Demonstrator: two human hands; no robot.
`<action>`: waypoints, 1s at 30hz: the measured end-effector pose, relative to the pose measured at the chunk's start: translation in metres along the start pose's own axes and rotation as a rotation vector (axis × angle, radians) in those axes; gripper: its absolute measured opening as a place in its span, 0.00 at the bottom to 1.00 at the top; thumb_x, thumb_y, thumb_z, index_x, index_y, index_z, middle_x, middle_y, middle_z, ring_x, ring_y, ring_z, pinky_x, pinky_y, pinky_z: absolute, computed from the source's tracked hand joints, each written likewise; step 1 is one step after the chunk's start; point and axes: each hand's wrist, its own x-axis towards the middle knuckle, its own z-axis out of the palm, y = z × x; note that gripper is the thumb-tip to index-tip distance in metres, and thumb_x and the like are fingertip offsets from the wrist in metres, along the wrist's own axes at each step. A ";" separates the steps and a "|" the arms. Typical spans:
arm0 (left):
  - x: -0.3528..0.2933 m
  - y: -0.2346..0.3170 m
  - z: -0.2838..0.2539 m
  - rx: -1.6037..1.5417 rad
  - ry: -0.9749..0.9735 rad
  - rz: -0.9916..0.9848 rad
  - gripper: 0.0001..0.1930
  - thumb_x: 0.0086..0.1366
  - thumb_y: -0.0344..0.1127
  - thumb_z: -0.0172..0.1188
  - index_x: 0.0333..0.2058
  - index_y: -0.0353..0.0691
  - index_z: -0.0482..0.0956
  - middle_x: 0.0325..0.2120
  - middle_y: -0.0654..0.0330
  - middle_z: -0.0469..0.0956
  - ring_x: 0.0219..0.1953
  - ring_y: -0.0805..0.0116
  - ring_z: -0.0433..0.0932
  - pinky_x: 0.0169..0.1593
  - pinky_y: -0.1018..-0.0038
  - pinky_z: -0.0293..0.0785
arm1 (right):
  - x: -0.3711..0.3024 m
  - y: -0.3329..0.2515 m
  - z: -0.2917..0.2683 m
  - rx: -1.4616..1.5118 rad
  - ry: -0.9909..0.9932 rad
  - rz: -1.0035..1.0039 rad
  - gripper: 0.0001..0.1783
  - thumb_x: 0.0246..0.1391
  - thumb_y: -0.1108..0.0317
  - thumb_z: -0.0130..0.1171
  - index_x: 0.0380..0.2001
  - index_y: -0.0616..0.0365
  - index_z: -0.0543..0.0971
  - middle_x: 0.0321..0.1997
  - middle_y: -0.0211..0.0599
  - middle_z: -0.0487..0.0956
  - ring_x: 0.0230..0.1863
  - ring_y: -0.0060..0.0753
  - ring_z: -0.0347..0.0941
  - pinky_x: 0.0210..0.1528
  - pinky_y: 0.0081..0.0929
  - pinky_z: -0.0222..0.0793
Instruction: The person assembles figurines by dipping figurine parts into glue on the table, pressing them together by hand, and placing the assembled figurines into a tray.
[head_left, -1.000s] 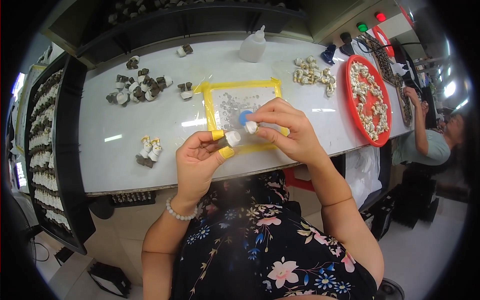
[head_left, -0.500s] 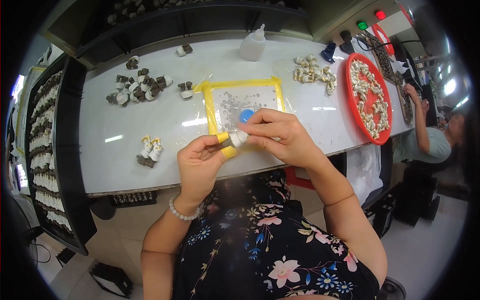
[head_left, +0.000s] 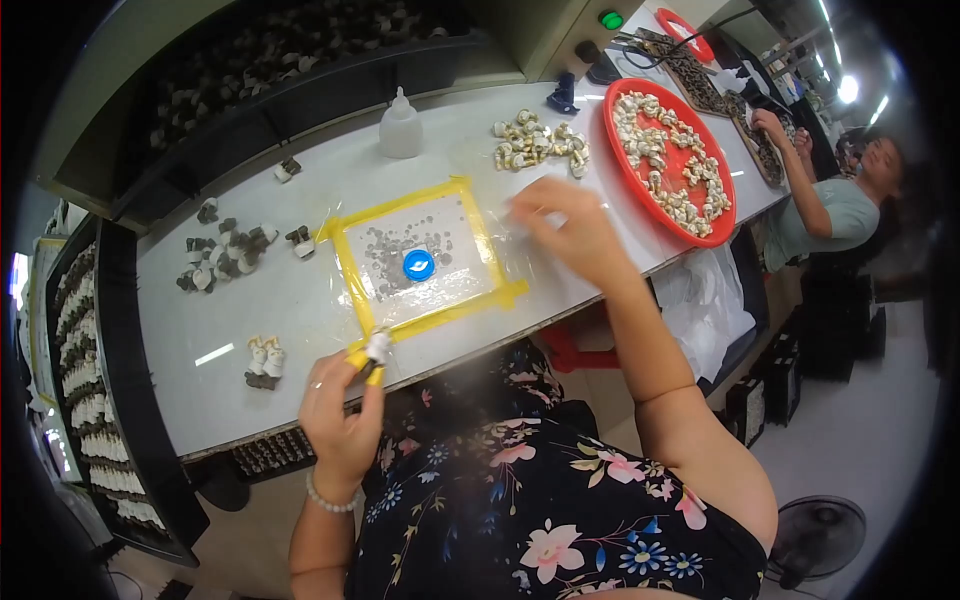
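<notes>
My left hand (head_left: 338, 415), with yellow covers on its thumb and a fingertip, pinches a small white-and-dark figurine piece (head_left: 377, 347) by the table's front edge. My right hand (head_left: 572, 232) is in the air to the right of a yellow-taped square (head_left: 352, 278); motion blur hides whether its fingers hold anything. Nearest to it, on the table, lies a pile of small white pieces with gold-brown parts (head_left: 530, 145). A round blue cap or small dish (head_left: 418, 265) sits inside the square among grey round spots.
Loose white-and-dark pieces (head_left: 225, 252) and two joined figurines (head_left: 264, 362) lie at left. A white squeeze bottle (head_left: 401, 128) stands at the back. At right is a red round tray (head_left: 683, 172) of white pieces; a co-worker (head_left: 825, 215) sits beyond. A black rack (head_left: 150, 400) borders the left.
My right hand has left the piece and moved right, toward the white-and-gold pile. My left hand keeps the piece, lower and further left. The view has turned, uncovering the blue cap.
</notes>
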 end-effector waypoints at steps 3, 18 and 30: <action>-0.018 -0.004 -0.022 0.278 0.079 0.090 0.13 0.45 0.17 0.62 0.32 0.31 0.74 0.34 0.48 0.74 0.34 0.49 0.73 0.39 0.63 0.72 | 0.003 0.044 -0.034 -0.340 0.305 0.084 0.08 0.50 0.70 0.58 0.33 0.62 0.78 0.34 0.42 0.78 0.35 0.41 0.75 0.36 0.31 0.70; -0.033 -0.020 -0.028 0.633 0.217 0.031 0.15 0.43 0.30 0.68 0.32 0.37 0.79 0.44 0.50 0.67 0.47 0.52 0.63 0.49 0.63 0.63 | -0.003 0.022 0.003 0.273 0.003 0.151 0.12 0.51 0.81 0.53 0.41 0.63 0.75 0.40 0.30 0.69 0.38 0.19 0.66 0.41 0.14 0.64; -0.022 -0.031 -0.042 0.544 0.276 0.003 0.25 0.44 0.29 0.67 0.41 0.33 0.68 0.49 0.44 0.64 0.51 0.46 0.61 0.53 0.56 0.59 | -0.023 -0.004 0.020 0.114 -0.046 0.110 0.14 0.45 0.78 0.62 0.39 0.63 0.78 0.34 0.32 0.74 0.30 0.21 0.68 0.34 0.16 0.64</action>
